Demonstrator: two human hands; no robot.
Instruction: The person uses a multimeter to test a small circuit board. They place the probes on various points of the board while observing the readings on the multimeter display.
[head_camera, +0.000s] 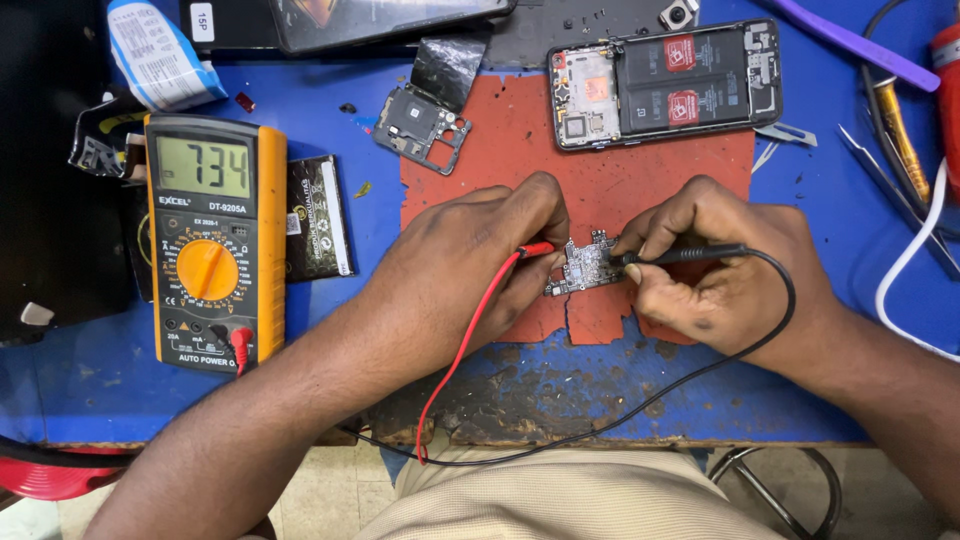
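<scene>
The left hand (480, 255) pinches the red probe (533, 250) and the right hand (715, 265) grips the black probe (680, 255), both tips on the small circuit board (585, 268) on the red mat (600, 160). A slipping tip could bridge neighbouring contacts.

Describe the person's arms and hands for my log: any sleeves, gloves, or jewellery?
Both forearms are bare to the frame edge, with no sleeves showing. The left hand and right hand wear no gloves, and no rings, watch or bracelets show. Fingernails are short.
</scene>
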